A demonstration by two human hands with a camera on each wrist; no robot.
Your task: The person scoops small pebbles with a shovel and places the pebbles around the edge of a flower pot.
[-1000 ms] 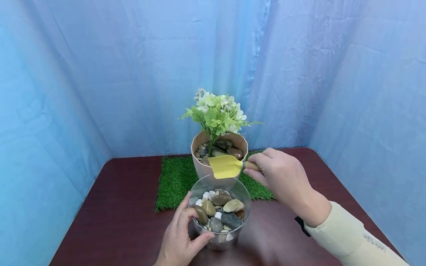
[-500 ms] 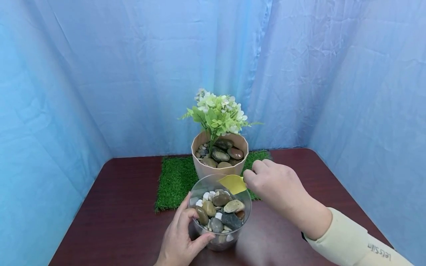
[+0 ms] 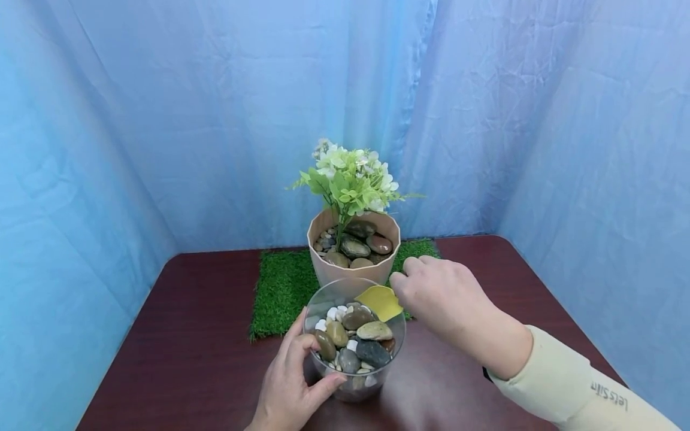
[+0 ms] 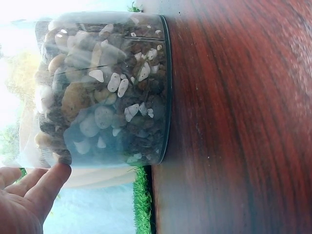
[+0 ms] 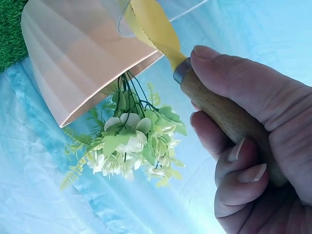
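Note:
My left hand (image 3: 293, 374) grips a clear cylindrical container (image 3: 321, 302) at its rim, thumb in front and fingers at the left side. Stones and white pebbles fill its lower part; the left wrist view shows fingertips (image 4: 58, 170) against its wall. My right hand (image 3: 447, 302) holds a small trowel with a yellow blade (image 3: 380, 301) and wooden handle (image 5: 219, 107), fingers wrapped round the handle. The blade dips inside the container's far right rim, above the stones. Behind the container stands a pinkish-beige pot (image 3: 353, 274) with larger stones and a white-flowered plant (image 3: 353, 179).
A green artificial-grass mat (image 3: 277, 299) lies under the pot on the dark reddish table (image 3: 199, 335). Blue curtains (image 3: 242, 120) hang behind and on both sides. The pot stands close behind the container.
My right hand has lowered the trowel from above the pot's front edge to the container's rim, and its blade has tilted. My left hand keeps its hold on the container.

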